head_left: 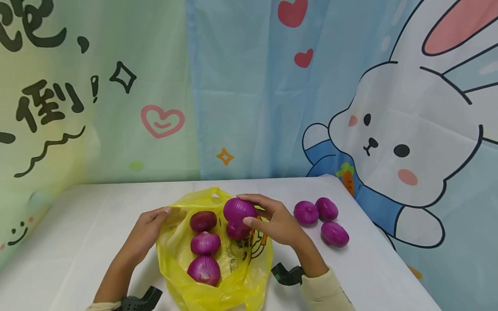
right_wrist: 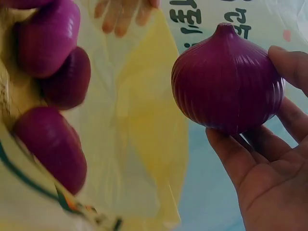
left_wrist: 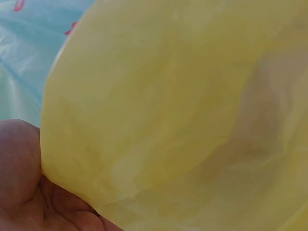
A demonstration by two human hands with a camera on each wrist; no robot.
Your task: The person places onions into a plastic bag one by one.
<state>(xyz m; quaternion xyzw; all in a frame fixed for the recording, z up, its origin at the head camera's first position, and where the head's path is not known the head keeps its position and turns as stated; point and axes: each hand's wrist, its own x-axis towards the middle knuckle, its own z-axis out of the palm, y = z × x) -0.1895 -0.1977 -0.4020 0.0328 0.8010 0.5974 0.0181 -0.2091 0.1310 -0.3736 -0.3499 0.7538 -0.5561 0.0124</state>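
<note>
A red onion [head_left: 239,210] is gripped by my right hand [head_left: 274,220] over the right side of a yellow plastic bag [head_left: 175,259]. In the right wrist view, thumb and fingers hold that onion [right_wrist: 228,84] by its side and underside, its pointed end up. My left hand [head_left: 145,231] pinches the bag's upper left rim. The left wrist view shows the bag's thin plastic [left_wrist: 144,106] against the hand's curled fingers [left_wrist: 67,207]. Inside the open bag lie several onions: a dark one [head_left: 203,221], two paler ones below it, and another [head_left: 237,231] just beneath the held onion.
Three more red onions [head_left: 306,213] sit close together on the white table [head_left: 97,216], right of the bag. Behind the table hangs a printed cloth [head_left: 241,86] with a rabbit, hearts and lettering. Each wrist carries a black camera [head_left: 288,274].
</note>
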